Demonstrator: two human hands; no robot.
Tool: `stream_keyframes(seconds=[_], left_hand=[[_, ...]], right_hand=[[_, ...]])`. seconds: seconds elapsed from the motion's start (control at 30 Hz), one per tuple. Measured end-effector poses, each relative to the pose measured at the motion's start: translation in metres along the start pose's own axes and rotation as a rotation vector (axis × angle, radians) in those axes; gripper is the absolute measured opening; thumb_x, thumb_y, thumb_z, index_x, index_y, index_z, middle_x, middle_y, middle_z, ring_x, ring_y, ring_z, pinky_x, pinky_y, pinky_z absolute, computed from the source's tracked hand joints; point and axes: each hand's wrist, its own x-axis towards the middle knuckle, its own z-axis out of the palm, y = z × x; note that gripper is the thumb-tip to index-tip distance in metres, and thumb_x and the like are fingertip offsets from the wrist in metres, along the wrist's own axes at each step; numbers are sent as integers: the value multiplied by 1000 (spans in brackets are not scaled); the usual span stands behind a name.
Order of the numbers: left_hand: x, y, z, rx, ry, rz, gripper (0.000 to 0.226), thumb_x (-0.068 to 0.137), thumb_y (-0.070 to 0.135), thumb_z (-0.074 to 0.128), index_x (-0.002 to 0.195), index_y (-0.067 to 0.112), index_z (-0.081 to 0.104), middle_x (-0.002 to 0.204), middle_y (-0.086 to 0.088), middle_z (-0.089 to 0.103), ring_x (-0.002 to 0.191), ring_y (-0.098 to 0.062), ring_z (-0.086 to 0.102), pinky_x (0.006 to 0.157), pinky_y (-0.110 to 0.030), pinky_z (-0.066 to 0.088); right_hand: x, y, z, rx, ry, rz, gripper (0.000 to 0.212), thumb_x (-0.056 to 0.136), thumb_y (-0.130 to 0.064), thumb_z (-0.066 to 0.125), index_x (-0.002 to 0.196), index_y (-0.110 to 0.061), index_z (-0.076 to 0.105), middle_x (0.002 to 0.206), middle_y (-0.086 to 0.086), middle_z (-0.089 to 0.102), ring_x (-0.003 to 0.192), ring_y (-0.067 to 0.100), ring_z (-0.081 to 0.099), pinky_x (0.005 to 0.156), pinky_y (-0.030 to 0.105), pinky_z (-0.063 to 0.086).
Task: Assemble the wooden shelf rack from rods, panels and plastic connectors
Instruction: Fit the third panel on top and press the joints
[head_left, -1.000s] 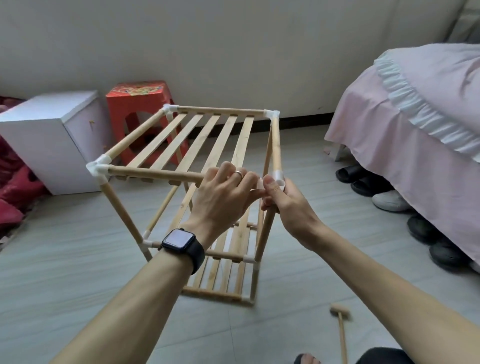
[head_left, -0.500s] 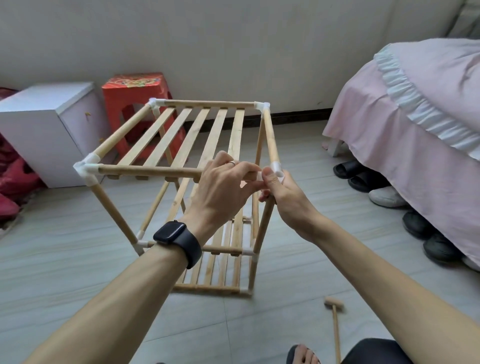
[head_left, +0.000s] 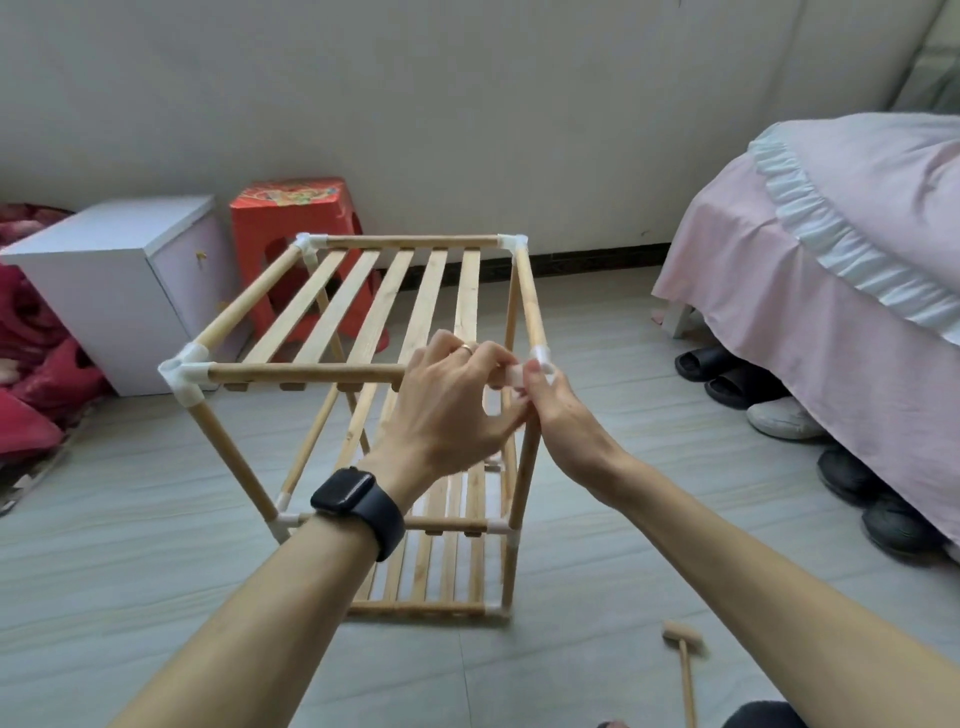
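Mallet (head_left: 681, 636): on the floor (head_left: 130, 571), nearest, well apart from both hands.
Left hand (head_left: 447, 410): curls round the right end of the front rod (head_left: 306, 373).
Right hand (head_left: 558, 410): pinches the connector (head_left: 514, 375) at the near right top corner of the rack (head_left: 410, 241).
Step, as judged: seating rod in connector. Keep the rod in line with the socket and push straight.
Cabinet (head_left: 104, 270): far left, shut, contents hidden.

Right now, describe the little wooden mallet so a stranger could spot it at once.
Find the wooden rack standing mid-floor, left of the pink bed. On the grey floor just right of the rack's nearest right leg lies the mallet. It is the only loose wooden piece: a stubby head across a thin handle.
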Motion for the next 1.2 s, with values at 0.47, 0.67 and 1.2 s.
stream_keyframes(seconds=[0.47, 0.67, 1.2], left_hand=[[19, -34, -90, -10, -749, -660, 96, 67, 75, 73, 139, 18, 46, 129, 0, 59, 110, -19, 57, 96, -43, 52], [0, -41, -115, 68, -899, -605, 69, 77, 47, 80, 132, 21, 49, 115, 0, 59, 103, -18, 57, 88, -32, 52], [-21, -84, -91, 419, -462, -412, 31, 78, 28, 52, 108, 19, 50, 98, -3, 58, 86, -26, 56, 74, -37, 48]], right_hand=[[-36, -54, 56, -736, -286, -505, 36, 83, -33, 50, 110, -30, 74, 102, -11, 74, 92, 9, 67, 80, 34, 58], [19, -62, 20, -873, -18, -507, 66, 74, -30, 62, 138, -27, 49, 140, -2, 49, 130, 15, 39, 108, 42, 44], [81, -48, 32, -1243, -46, -460, 41, 84, -35, 53, 124, -24, 51, 118, 1, 57, 105, 20, 51, 86, 34, 51]])
